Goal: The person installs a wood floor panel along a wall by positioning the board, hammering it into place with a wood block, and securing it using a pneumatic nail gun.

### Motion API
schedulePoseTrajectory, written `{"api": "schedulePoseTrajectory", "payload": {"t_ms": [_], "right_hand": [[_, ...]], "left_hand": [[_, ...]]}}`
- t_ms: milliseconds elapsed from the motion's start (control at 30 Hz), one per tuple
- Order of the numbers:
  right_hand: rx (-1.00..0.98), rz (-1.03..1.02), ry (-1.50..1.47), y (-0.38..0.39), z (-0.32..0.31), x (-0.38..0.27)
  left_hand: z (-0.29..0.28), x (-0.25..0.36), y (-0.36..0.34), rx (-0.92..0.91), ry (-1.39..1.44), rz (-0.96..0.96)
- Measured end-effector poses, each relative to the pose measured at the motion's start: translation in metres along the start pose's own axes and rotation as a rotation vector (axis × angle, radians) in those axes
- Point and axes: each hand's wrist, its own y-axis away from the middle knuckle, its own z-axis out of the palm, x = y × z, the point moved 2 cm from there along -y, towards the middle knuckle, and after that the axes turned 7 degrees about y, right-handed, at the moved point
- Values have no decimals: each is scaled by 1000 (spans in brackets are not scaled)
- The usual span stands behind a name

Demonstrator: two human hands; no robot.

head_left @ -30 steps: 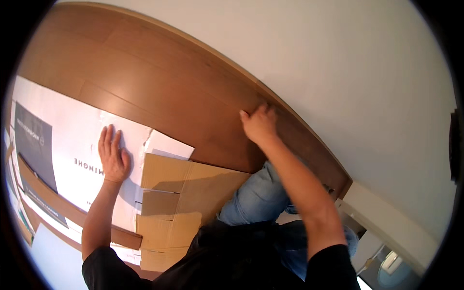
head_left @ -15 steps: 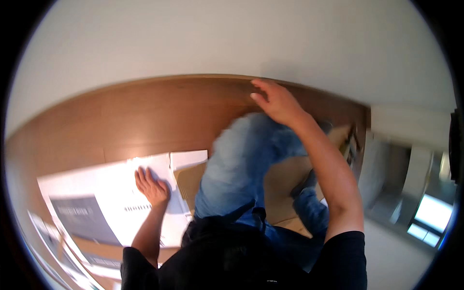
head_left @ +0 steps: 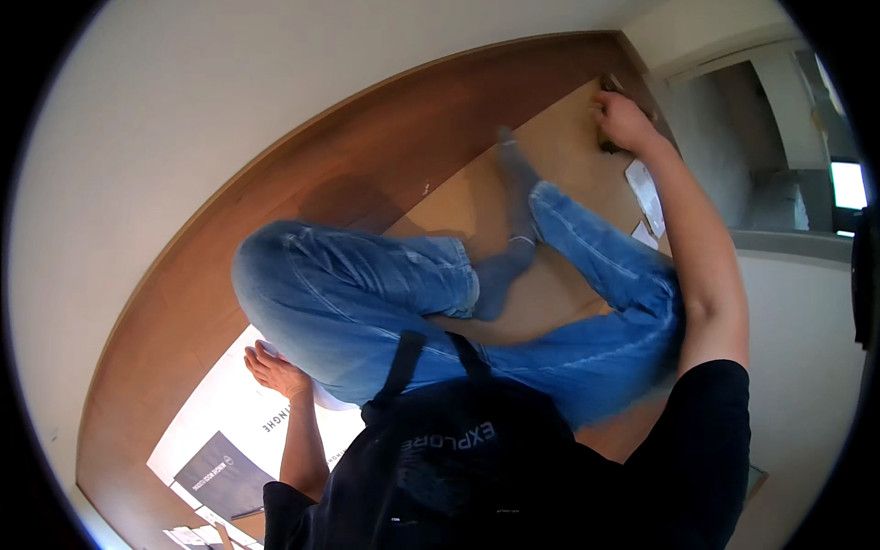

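Note:
My left hand (head_left: 275, 371) rests on a white printed cardboard sheet or box (head_left: 234, 399) beside my bent left knee. Its fingers are stretched out and hold nothing. Far to the right, at the end of my outstretched arm, my right hand (head_left: 625, 121) is closed over a small dark object (head_left: 610, 84). Parts of that thing show above and below the fingers, but its kind is hidden. It lies at the far end of a flat brown cardboard sheet (head_left: 559, 128) on the floor. Next to it are white pieces of paper or plastic (head_left: 645, 194).
My legs in jeans (head_left: 367, 275) are folded across the middle, with grey-socked feet (head_left: 513, 192) on the brown sheet. The brown wooden floor (head_left: 302, 183) meets a pale wall (head_left: 229, 110). A doorway (head_left: 733, 119) opens at the upper right.
My right hand has swung from above my knee far right to the dark object. My body has turned and the legs now lie folded. The left hand stays on the white cardboard.

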Motion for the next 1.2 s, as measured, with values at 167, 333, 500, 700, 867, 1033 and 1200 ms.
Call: {"api": "schedulePoseTrajectory", "payload": {"t_ms": [167, 333, 500, 700, 867, 1033, 1200], "right_hand": [[-194, -283, -42, 18, 40, -46], [-207, -391, -280, 39, 115, -85], [-227, -304, -447, 77, 157, -40], [-125, -56, -490, 71, 190, 9], [-45, 246, -493, -9, 142, 52], [322, 115, 79, -123, 204, 246], [9, 326, 228, -201, 234, 300]], "left_hand": [[7, -17, -11, 73, -14, 42], [-10, -78, -134, -85, 501, -282], [-67, 179, -265, -341, 169, 157], [1, 409, -315, -536, -553, 510], [77, 469, -326, -681, -787, 636], [112, 505, -333, -696, -763, 636], [102, 479, -333, -748, -828, 563]]}}
